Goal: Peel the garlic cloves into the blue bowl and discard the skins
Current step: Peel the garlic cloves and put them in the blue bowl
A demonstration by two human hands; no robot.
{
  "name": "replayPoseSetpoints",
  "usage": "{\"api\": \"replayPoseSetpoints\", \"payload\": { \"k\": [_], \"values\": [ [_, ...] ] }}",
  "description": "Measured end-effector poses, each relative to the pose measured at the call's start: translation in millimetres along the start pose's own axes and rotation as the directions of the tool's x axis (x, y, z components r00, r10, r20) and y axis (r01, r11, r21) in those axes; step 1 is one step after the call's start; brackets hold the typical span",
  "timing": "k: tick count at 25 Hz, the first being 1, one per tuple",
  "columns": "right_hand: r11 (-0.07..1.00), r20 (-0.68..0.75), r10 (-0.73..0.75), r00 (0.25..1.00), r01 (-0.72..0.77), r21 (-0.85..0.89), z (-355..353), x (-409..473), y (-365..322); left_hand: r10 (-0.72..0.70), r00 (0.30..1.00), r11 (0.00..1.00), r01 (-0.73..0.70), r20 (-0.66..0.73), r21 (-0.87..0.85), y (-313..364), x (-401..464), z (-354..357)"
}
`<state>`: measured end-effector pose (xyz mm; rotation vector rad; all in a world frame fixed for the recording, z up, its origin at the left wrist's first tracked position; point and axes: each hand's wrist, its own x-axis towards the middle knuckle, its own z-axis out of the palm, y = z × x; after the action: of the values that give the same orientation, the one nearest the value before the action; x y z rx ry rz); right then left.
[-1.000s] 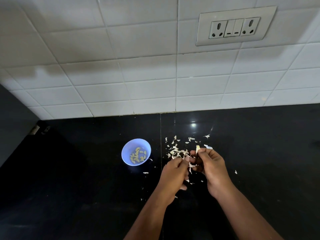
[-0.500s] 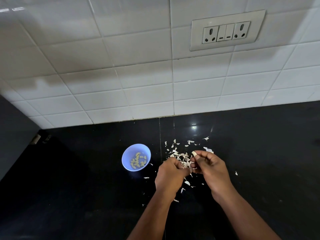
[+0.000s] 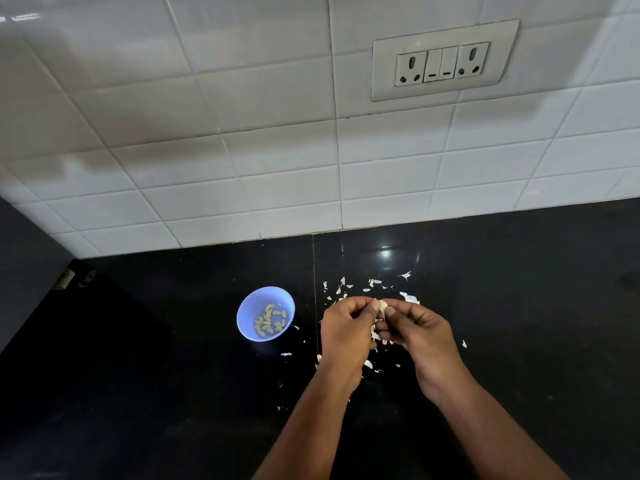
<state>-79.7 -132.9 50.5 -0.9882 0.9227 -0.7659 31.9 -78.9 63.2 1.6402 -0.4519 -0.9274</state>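
Note:
A pale garlic clove is pinched between the fingertips of my left hand and my right hand, just above the black counter. The two hands meet thumb to thumb over it. A small blue bowl stands to the left of my left hand and holds several peeled yellowish cloves. White garlic skins lie scattered on the counter behind, beneath and in front of my hands.
The black counter runs back to a white tiled wall with a socket plate. A dark vertical surface closes the left side. A lone skin flake lies right of my right hand.
Both hands have come closer together and the left thumb now reaches onto the clove. The view has tilted slightly, so the bowl and counter sit lower in frame.

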Motion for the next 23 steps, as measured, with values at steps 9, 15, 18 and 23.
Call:
{"api": "replayPoseSetpoints", "payload": {
  "k": [9, 15, 18, 23],
  "values": [
    [0.994, 0.037, 0.025, 0.999, -0.029, 0.108, -2, 1, 4, 0.032, 0.999, 0.995, -0.029, -0.028, 0.096, -5, -5, 13],
    [0.954, 0.020, 0.083, 0.996, -0.085, 0.287, -2, 6, 6, -0.167, 0.985, 0.986, 0.167, -0.045, 0.000, -3, -8, 8],
    [0.971, 0.010, 0.072, 0.997, -0.073, 0.228, -3, 7, 7, -0.117, 0.993, 0.974, 0.117, -0.013, 0.191, -8, -8, 1],
    [0.999, 0.024, -0.042, 0.999, 0.042, 0.006, -5, 3, 6, -0.039, 0.999, 0.932, 0.049, -0.034, 0.358, -15, -8, -6]
  ]
}}
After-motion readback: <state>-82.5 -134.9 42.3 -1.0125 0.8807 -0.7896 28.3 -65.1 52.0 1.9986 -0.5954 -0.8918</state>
